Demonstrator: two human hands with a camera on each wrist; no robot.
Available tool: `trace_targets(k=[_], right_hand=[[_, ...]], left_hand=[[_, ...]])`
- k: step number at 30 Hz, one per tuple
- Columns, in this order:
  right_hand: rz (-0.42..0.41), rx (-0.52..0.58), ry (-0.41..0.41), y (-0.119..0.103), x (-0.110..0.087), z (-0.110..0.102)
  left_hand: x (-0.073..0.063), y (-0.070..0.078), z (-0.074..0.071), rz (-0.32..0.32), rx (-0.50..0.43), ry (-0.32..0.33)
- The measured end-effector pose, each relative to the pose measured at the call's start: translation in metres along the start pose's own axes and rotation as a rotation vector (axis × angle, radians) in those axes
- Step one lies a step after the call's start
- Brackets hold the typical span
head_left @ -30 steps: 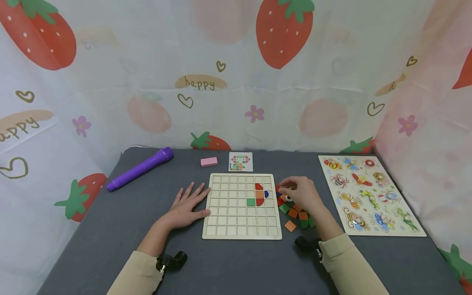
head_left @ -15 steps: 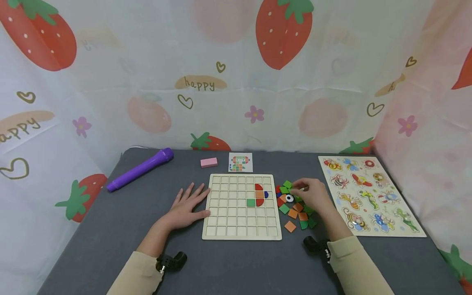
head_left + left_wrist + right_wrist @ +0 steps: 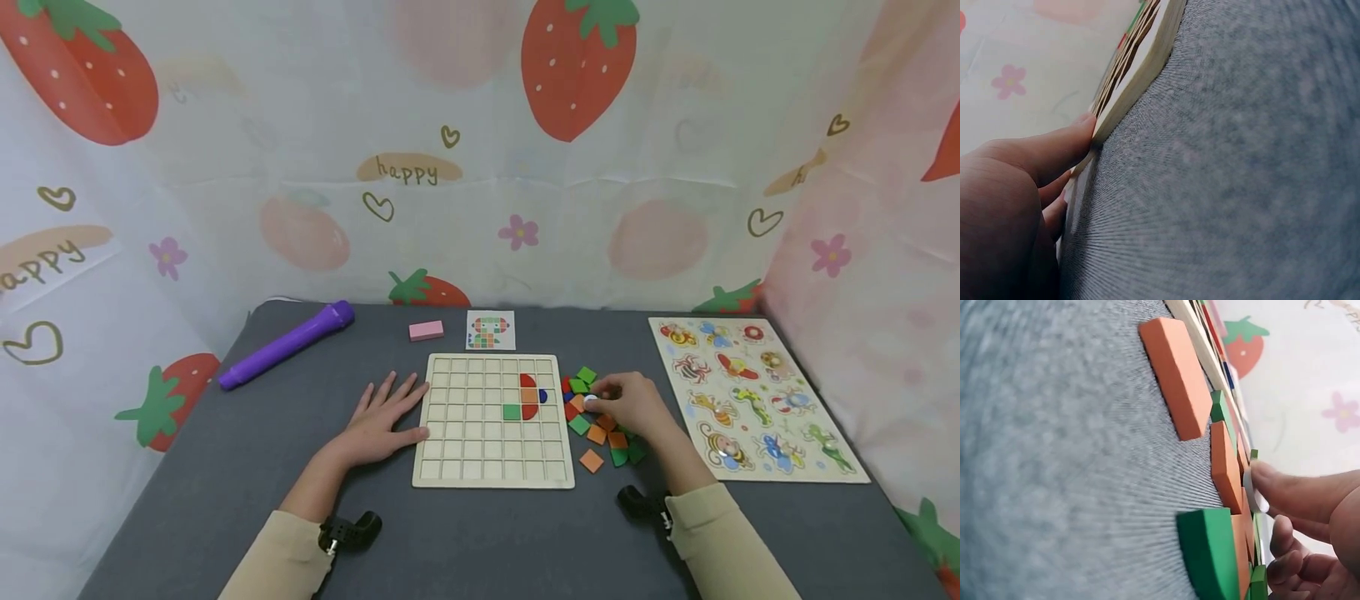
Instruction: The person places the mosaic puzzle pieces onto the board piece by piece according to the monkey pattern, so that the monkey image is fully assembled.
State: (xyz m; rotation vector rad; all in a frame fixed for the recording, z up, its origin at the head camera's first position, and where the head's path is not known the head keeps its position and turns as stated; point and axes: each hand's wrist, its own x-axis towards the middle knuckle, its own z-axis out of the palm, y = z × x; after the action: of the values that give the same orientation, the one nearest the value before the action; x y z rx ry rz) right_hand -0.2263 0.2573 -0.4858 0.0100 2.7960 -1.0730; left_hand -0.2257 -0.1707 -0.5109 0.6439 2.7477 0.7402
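Observation:
My left hand [image 3: 378, 425] lies spread on the table, its thumb and fingertips touching the left edge of the wooden grid board [image 3: 465, 458]. That thumb [image 3: 1063, 147] is against the board's side in the left wrist view. Set in the grid are red half-rounds [image 3: 528, 380], an orange square [image 3: 529, 396], a blue half-round [image 3: 543, 397] and a green square [image 3: 512, 412]. Right of the board, my right hand [image 3: 633, 404] pinches a white round piece [image 3: 1252, 492] at the pile of coloured pieces [image 3: 580, 425]. The piece stands tilted, partly covered by the thumb.
A small pattern card [image 3: 491, 330] and a pink block [image 3: 426, 331] lie behind the board. To the left is a purple microphone [image 3: 288, 345]. An insect picture board [image 3: 757, 400] lies on the right. One orange square [image 3: 592, 461] sits apart from the pile.
My right hand moved right off the upper pile, uncovering green pieces, then came slightly nearer and took hold of the white round piece. My left hand stayed in place.

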Motion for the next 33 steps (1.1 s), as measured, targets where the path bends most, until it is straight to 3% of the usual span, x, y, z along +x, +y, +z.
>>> trace_targets(k=[4,16,21,33], right_hand=[[0.0,0.004,0.002,-0.001,0.001,-0.002],[-0.102,0.012,0.042,-0.018,0.003,-0.007],[-0.108,0.037,0.041,-0.028,0.003,-0.001],[-0.129,0.088,0.027,-0.05,0.01,0.02]], left_hand=[[-0.001,0.001,-0.001,0.006,-0.009,0.004],[0.0,-0.001,-0.004,0.011,-0.009,-0.01],[0.001,-0.002,-0.003,0.0,0.006,-0.03],[0.001,-0.001,-0.001,0.017,-0.006,-0.008]])
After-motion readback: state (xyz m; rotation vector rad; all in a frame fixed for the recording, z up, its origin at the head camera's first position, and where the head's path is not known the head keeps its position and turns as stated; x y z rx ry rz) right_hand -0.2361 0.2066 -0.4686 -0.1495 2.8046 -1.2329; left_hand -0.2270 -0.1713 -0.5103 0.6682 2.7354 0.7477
